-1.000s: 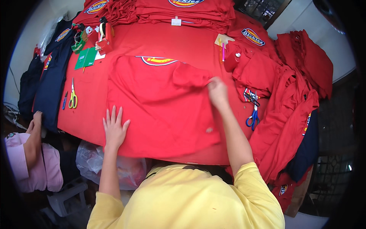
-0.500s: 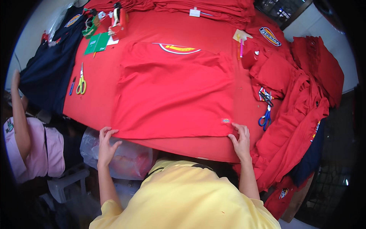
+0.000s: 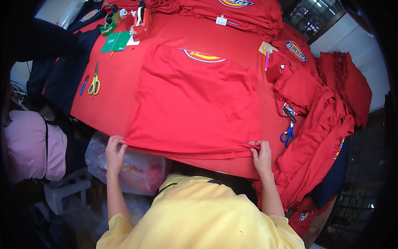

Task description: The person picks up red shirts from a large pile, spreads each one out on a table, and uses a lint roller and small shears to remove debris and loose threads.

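A red T-shirt (image 3: 195, 99) lies spread in front of me, its printed badge at the far edge and its hem toward me. My left hand (image 3: 115, 153) is closed in a pinch on the hem's left corner. At the right corner, my right hand (image 3: 262, 159) pinches the cloth beside a small label (image 3: 251, 143), partly covered by a fold. The hem sags a little between the two hands, and soft wrinkles run across the shirt.
Yellow-handled scissors (image 3: 95, 85) and a blue pen (image 3: 84, 85) lie left; a green notebook (image 3: 115, 42) and red tape dispenser (image 3: 141, 25) stand beyond. Right are blue scissors (image 3: 287, 135) and heaped red garments (image 3: 317, 120). A person in pink (image 3: 35, 145) is at far left.
Both hands have closed on the hem corners, and the right corner has folded over part of the label. The view has shifted, and the other person's arm has left the dark garment.
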Demonstrator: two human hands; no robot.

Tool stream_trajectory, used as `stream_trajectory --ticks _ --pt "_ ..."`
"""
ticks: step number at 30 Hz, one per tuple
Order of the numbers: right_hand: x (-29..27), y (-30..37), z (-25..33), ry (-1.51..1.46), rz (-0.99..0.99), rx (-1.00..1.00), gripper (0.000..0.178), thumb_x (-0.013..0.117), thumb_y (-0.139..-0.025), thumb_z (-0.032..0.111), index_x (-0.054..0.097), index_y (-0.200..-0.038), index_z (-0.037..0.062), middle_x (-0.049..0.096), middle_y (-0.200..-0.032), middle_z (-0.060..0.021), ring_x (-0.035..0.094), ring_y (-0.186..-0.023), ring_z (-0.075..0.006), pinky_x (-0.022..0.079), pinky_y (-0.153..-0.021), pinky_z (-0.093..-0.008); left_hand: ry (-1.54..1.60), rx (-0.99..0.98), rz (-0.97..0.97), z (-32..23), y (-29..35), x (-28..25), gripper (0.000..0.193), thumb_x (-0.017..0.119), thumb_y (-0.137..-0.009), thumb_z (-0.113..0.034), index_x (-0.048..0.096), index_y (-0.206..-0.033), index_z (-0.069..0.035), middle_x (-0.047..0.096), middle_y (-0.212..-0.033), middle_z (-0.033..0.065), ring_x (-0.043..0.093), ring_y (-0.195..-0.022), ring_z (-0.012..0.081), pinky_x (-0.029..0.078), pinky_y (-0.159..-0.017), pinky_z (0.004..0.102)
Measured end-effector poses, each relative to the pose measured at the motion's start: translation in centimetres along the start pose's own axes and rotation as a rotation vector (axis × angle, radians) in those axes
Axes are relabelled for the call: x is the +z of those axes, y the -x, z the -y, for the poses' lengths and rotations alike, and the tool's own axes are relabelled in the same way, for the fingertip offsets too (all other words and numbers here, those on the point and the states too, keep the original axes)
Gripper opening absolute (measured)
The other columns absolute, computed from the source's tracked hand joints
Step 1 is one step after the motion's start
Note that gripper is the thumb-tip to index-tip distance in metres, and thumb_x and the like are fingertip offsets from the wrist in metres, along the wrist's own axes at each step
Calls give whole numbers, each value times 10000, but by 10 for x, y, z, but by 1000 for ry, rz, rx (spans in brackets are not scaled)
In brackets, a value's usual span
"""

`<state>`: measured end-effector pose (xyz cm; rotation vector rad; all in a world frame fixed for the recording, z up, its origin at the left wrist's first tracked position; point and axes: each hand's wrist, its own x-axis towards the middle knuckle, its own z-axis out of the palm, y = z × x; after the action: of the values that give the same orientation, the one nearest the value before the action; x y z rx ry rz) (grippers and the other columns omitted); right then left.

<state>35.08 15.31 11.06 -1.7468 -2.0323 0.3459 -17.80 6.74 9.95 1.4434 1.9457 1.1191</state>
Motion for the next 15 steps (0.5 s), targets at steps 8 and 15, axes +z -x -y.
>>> stream_trajectory --ticks 8,15 --pt "-17 -29 -39 -652 138 295 129 580 -901 47 636 -989 -30 662 -898 -55 623 -853 -137 474 -772 -282 349 -199 57 8 -34 -4 90 631 -906 -74 567 -900 -10 576 -781 -3 498 -728 47 407 -664 225" --pt "0 -11 9 -38 -24 357 210 625 -891 150 601 -1026 -8 634 -971 -182 619 -903 -348 477 -778 -389 73 -188 98 -2 -28 2 146 695 -859 -105 606 -862 12 565 -687 -9 473 -641 54 418 -589 241"
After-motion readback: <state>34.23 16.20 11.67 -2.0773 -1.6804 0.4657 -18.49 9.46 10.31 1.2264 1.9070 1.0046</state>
